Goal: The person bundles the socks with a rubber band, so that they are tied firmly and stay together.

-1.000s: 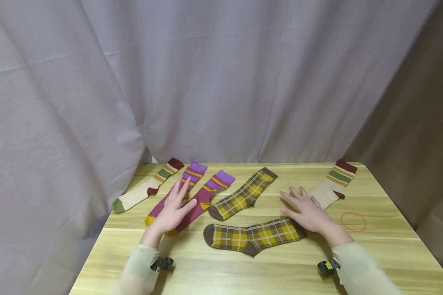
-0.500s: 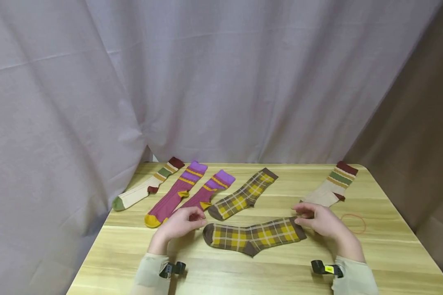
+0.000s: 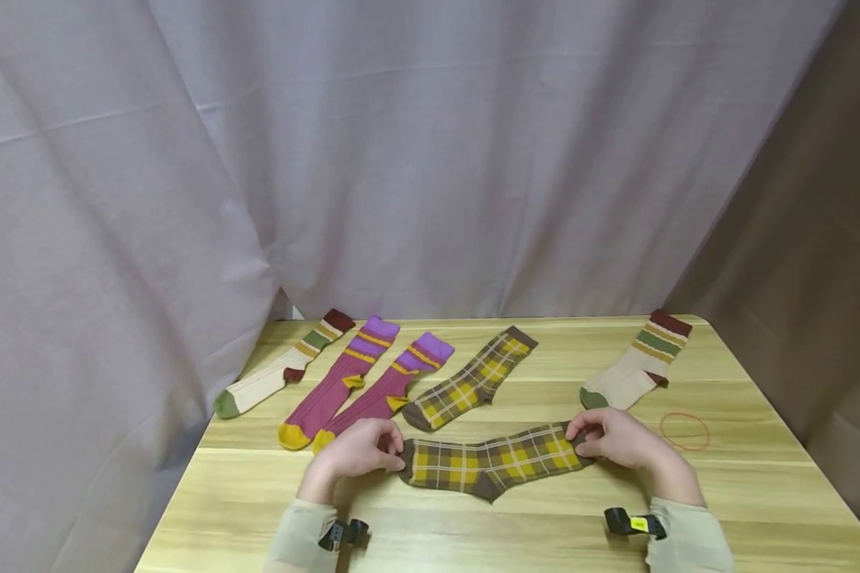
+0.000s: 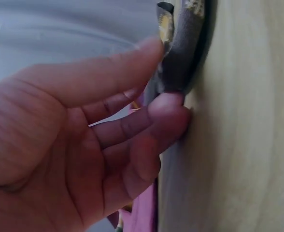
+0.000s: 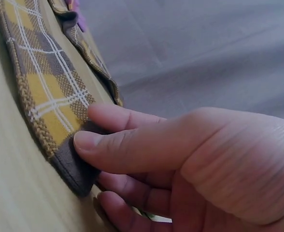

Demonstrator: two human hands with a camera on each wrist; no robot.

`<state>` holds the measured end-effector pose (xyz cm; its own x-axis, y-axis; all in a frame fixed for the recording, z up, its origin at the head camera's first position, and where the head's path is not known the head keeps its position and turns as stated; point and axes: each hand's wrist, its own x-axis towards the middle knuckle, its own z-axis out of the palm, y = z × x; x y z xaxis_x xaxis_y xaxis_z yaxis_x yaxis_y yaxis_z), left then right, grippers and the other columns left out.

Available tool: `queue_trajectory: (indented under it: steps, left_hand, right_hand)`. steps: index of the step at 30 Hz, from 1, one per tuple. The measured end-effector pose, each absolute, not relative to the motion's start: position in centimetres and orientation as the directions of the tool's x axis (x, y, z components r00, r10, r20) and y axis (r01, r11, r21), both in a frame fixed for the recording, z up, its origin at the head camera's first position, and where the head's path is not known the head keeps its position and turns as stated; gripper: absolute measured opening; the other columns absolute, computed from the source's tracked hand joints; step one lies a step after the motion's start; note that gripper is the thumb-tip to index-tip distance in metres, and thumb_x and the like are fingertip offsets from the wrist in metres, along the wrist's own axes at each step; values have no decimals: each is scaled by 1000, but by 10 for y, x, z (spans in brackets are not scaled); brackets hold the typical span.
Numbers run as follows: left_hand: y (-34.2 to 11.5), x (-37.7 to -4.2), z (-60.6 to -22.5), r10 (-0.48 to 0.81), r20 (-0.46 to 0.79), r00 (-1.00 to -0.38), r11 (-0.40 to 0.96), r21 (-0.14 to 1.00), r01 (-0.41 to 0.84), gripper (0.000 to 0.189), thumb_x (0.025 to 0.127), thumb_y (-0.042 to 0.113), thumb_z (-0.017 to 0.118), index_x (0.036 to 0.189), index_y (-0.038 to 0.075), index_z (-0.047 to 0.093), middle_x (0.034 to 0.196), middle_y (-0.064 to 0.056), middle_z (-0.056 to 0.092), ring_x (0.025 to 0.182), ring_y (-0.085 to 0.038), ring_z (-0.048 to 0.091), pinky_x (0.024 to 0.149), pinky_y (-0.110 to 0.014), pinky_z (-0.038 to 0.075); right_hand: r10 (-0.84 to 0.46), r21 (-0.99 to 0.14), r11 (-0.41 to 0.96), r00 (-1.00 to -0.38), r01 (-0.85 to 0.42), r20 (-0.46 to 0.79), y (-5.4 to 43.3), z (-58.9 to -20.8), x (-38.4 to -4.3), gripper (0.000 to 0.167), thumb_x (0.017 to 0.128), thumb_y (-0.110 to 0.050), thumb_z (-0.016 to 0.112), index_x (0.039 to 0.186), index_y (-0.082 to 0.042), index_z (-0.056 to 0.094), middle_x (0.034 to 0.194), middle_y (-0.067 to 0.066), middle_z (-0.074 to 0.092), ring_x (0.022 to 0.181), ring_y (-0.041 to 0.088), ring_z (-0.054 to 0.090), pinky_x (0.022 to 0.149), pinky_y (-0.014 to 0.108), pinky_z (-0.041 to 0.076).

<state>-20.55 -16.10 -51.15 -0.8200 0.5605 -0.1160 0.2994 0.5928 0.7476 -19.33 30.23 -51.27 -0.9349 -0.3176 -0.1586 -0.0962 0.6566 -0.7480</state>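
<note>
A brown and yellow plaid sock (image 3: 490,465) lies sideways near the middle of the table, toe to the left. My left hand (image 3: 361,451) has thumb and fingertips at its dark toe (image 4: 178,67), pinching that end. At the other end, the brown cuff (image 5: 81,164) is pinched by my right hand (image 3: 619,438), with the thumb on top and the other fingers curled at its edge. Just behind lies a matching plaid sock (image 3: 473,380), slanted with its cuff toward the back right.
Two magenta and purple socks (image 3: 330,390) (image 3: 373,394) lie left of centre. Beyond them is a cream striped sock (image 3: 265,390); its match, another cream sock (image 3: 634,366), lies at the back right. A thin red elastic loop (image 3: 685,430) rests beside my right hand. A grey curtain (image 3: 430,159) hangs behind the table.
Both hands have come down from spread over the socks to the two ends of the front plaid sock. The left hand has moved right to the toe; both now pinch it.
</note>
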Motion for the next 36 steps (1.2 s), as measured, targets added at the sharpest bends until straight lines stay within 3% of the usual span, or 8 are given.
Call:
queue_trajectory:
  steps: [7,16,23,36]
  left_hand:
    - [-159,-209,-517,550,-95,-830,611,724,321,17,89,-2,82,90,13,73,75,7,63,72,-8,58,72,-29,50]
    - [-170,-211,-517,524,-66,-849,611,724,321,24,92,-11,65,100,10,74,77,3,59,70,-11,56,68,-27,47]
    - [-175,-210,-519,519,-90,-850,633,708,312,24,91,-10,65,99,10,75,77,3,57,73,-12,51,68,-29,43]
    - [-175,-210,-518,510,-82,-856,648,691,320,22,91,-10,65,99,8,75,79,4,59,76,-13,53,72,-30,45]
  right_hand:
    - [-330,-770,635,-922,-55,-205,304,-512,-196,32,88,3,82,118,-3,75,97,8,62,81,23,53,68,28,46]
    - [-463,-841,537,-857,-68,-227,302,-511,-196,44,90,1,81,132,4,69,102,13,55,75,17,49,68,27,45]
    - [-479,-857,513,-848,-61,-226,295,-515,-194,45,88,4,79,131,7,67,104,13,54,70,16,47,66,27,43]
    - [-489,-857,509,-846,-78,-213,296,-515,-195,42,87,3,81,127,5,70,104,12,59,67,14,49,62,27,45]
